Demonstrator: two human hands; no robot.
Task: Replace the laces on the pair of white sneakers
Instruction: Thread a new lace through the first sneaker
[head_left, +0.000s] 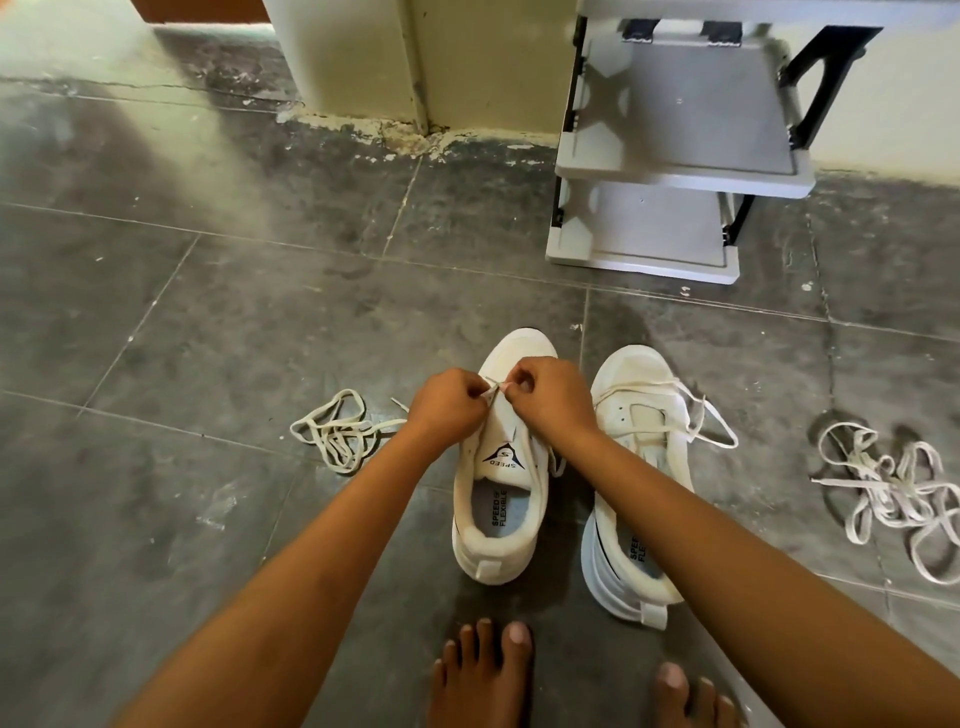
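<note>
Two white sneakers stand side by side on the dark tiled floor, toes pointing away from me. Over the front of the left sneaker (498, 519), my left hand (449, 402) and my right hand (553, 397) each pinch an end of a white lace (493, 387) near the lower eyelets. The right sneaker (641, 467) has a lace (706, 421) threaded loosely through its front, with ends trailing to its right. A loose lace (337, 431) lies bunched left of the shoes. Another tangled bundle of laces (898, 493) lies at the far right.
A grey plastic shoe rack (675, 171) with black side supports stands against the wall behind the right sneaker. A cream wall corner (415, 67) with flaking paint is at the back. My bare feet (488, 675) rest on the floor just behind the shoes.
</note>
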